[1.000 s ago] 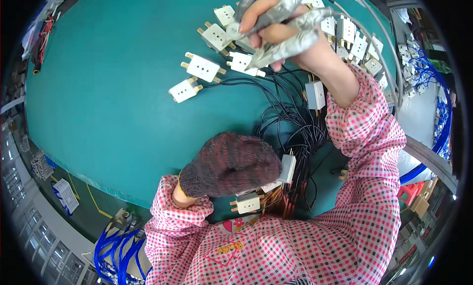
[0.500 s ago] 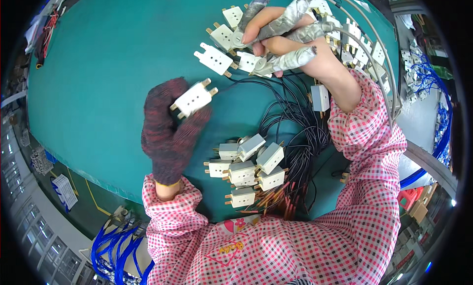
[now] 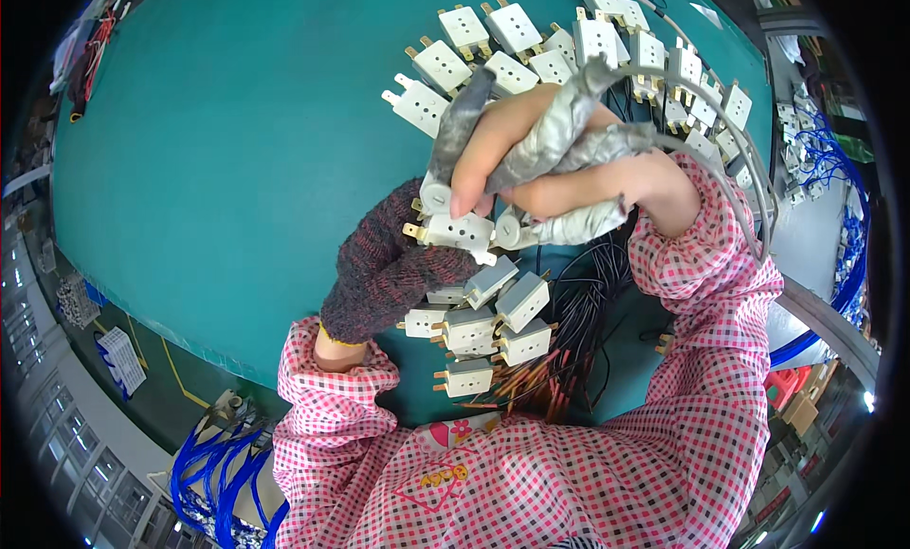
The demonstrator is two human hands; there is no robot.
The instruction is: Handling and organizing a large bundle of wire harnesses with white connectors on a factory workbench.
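Note:
My left hand point(image 3: 393, 274), in a dark knitted glove, is closed around a white rectangular block point(image 3: 459, 230) with brass blade terminals and small holes in its face. Over it, my bare right hand point(image 3: 559, 160) grips a tool with silver-grey tape-wrapped handles point(image 3: 545, 141) and grey cables point(image 3: 706, 89). One round pale tip point(image 3: 436, 199) lies at the block's upper left edge. The other round tip point(image 3: 509, 231) is at its right end; firm contact cannot be made out there. A similar white block point(image 3: 419, 105) lies just beyond my hands.
More white terminal blocks point(image 3: 512, 27) spread across the far right of the green table point(image 3: 209, 151). Near me sits a pile of grey-sided blocks point(image 3: 523, 302), beside bundled black wires point(image 3: 592, 293) with coppery ends. Blue wires point(image 3: 227, 483) hang beyond the lower left edge.
My left hand has brought its white block right and slightly nearer me. My right hand has come down from the far blocks, and its tool's tips are now at the held block.

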